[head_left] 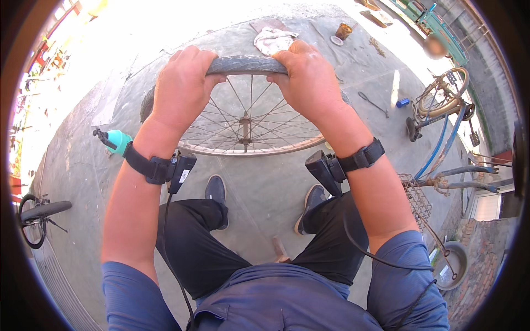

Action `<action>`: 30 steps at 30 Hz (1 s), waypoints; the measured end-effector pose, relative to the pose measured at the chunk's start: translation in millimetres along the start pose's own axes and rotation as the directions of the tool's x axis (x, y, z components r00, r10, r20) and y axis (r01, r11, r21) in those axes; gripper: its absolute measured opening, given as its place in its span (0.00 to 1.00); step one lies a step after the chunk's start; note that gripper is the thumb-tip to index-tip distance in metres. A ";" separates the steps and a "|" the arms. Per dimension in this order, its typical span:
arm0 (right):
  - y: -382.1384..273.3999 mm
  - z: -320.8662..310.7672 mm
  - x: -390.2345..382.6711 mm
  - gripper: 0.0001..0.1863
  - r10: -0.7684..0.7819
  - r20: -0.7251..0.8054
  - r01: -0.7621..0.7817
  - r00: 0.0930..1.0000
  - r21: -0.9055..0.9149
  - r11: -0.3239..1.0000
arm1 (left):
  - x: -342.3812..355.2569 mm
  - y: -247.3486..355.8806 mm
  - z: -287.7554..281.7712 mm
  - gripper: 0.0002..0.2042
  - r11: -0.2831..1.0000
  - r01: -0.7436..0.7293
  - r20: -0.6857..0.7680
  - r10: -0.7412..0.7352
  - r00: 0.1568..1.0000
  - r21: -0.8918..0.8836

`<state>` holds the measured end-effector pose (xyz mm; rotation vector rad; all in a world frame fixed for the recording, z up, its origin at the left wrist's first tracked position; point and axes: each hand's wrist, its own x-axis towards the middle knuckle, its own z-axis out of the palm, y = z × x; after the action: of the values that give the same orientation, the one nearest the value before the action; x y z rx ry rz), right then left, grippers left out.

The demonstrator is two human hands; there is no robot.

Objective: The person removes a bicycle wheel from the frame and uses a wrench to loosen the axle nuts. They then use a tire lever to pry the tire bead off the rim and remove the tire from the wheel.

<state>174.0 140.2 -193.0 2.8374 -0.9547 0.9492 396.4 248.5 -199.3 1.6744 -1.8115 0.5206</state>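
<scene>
A spoked bicycle wheel (251,149) is held up in front of me, its hub and rim seen below the top of its grey-black tyre (245,65). My left hand (185,83) is closed on the tyre left of the top, thumb pressed along its near side. On the right, my right hand (303,83) grips the same tyre in a like way, thumb bent against it. The far sides of both grips are partly hidden. Straps with small black devices and cables are on both forearms.
Behind my left wrist is a teal bottle (117,140). A bicycle (441,143) with a wire basket lies at right, near a grey basin (461,265) and blue cylinder (402,102). A cloth (271,38) and tin (343,31) are beyond; another wheel (44,211) is far left.
</scene>
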 end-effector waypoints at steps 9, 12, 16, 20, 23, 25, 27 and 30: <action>8.7 -4.0 -2.4 0.19 -0.043 -0.039 0.043 0.998 0.006 0.999 | -8.1 7.3 -9.7 0.19 0.999 -0.052 -0.086 0.053 0.995 0.015; 10.5 -18.9 -8.9 0.21 0.073 0.166 -0.107 0.983 0.204 0.973 | -18.0 5.9 -17.8 0.21 0.998 -0.003 0.006 0.004 1.000 -0.068; 60.0 -22.3 -45.3 0.23 0.217 0.179 -0.262 0.960 0.292 0.920 | -25.9 -16.2 -41.3 0.21 0.990 0.120 0.110 -0.111 0.988 -0.070; 74.8 -15.2 -74.2 0.24 0.330 0.268 -0.410 0.905 0.347 0.843 | -22.1 -22.4 -50.3 0.21 0.976 0.191 0.238 -0.161 0.958 -0.107; 56.5 -6.3 -75.4 0.23 0.273 0.205 -0.337 0.940 0.430 0.838 | -4.2 4.8 -43.3 0.21 0.982 0.104 0.302 -0.053 0.952 -0.155; 41.7 -3.2 -70.6 0.21 0.221 0.144 -0.263 0.965 0.458 0.849 | 4.1 17.8 -36.6 0.21 0.992 0.004 0.315 0.037 0.948 -0.129; 39.1 2.6 -69.0 0.19 0.209 0.074 -0.222 0.975 0.391 0.893 | 7.6 20.4 -28.6 0.20 0.991 -0.066 0.290 0.098 0.952 -0.117; 35.9 14.4 -67.9 0.17 0.188 -0.063 -0.158 0.980 0.325 0.932 | 9.0 22.5 -22.6 0.19 0.992 -0.113 0.174 0.120 0.977 -0.048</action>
<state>119.2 145.6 -248.4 2.9638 -1.1542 1.3583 377.8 259.4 -174.0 1.6400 -2.0436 0.3949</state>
